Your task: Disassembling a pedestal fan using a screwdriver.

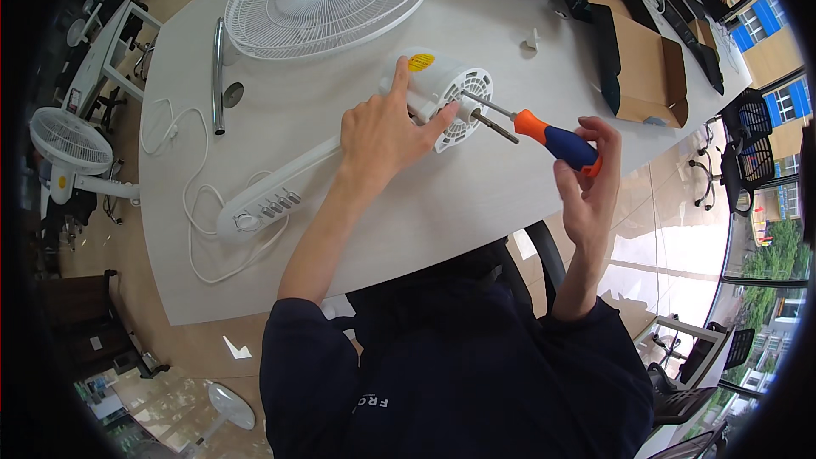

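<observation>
A white fan motor housing [449, 76] with a yellow label and a slotted round front lies on the table, its metal shaft [497, 127] sticking out toward the right. My left hand [374, 136] grips the housing, index finger along its top and thumb by the slotted front. My right hand [595, 187] holds the handle end of an orange and blue screwdriver [561, 144]. The blade points left, its tip at the slotted front above the shaft. From the housing a white fan neck with a control panel [270, 202] runs down left beneath my left forearm.
A white fan guard [340, 17] lies at the far side. Left of the housing are a chrome tube [218, 76], a dark round cap [232, 94] and a looping white cord [204, 149]. An open cardboard box [654, 76] and a small white cone-shaped part [531, 40] are at the right.
</observation>
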Demonstrator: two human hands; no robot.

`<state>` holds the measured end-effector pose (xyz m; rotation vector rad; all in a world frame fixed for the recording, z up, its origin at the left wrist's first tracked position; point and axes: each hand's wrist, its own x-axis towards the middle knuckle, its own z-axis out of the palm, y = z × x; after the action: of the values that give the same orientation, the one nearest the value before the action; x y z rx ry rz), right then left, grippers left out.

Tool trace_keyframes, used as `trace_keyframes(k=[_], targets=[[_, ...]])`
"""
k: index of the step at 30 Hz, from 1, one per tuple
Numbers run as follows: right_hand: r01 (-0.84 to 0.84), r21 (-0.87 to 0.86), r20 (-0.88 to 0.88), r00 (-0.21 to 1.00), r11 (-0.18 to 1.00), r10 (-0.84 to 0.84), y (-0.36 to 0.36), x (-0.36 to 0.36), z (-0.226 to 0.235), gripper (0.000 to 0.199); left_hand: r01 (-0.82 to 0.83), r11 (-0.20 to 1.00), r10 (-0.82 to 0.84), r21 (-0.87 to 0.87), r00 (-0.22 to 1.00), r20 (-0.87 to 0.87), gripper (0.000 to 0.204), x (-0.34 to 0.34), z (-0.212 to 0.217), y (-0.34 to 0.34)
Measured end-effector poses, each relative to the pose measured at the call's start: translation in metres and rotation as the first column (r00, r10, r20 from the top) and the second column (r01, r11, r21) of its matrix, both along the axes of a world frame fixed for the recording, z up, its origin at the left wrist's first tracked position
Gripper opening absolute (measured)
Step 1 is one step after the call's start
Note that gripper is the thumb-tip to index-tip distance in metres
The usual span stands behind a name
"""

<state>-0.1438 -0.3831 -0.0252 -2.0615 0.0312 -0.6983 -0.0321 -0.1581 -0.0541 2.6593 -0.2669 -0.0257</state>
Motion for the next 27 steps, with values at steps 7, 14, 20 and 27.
trace_keyframes(k=[7,14,20,27], targets=[[-0.122,-0.076,0.194,0.972,0.990,0.135,-0.015,0.012,-0.022,0.039,0.011,1.000,-0.011,0.005,1.000,0.008,0.101,-0.001,-0.001,0.000],[0.174,0.131,-0.266,0.954,0.976,-0.135,0.000,0.004,0.003,0.036,0.005,1.000,-0.005,0.001,1.000,0.019,0.102,-0.001,-0.003,0.002],[-0.029,0.059,0.170,0.985,0.998,0.019,-0.002,0.007,-0.017,0.030,0.010,1.000,-0.010,0.000,1.000,-0.002,0.102,-0.001,-0.001,0.001],[-0.060,-0.072,0.148,0.987,0.996,0.070,-0.017,0.008,-0.027,0.045,0.014,1.000,-0.014,0.001,1.000,-0.015,0.102,0.000,0.000,-0.001]])
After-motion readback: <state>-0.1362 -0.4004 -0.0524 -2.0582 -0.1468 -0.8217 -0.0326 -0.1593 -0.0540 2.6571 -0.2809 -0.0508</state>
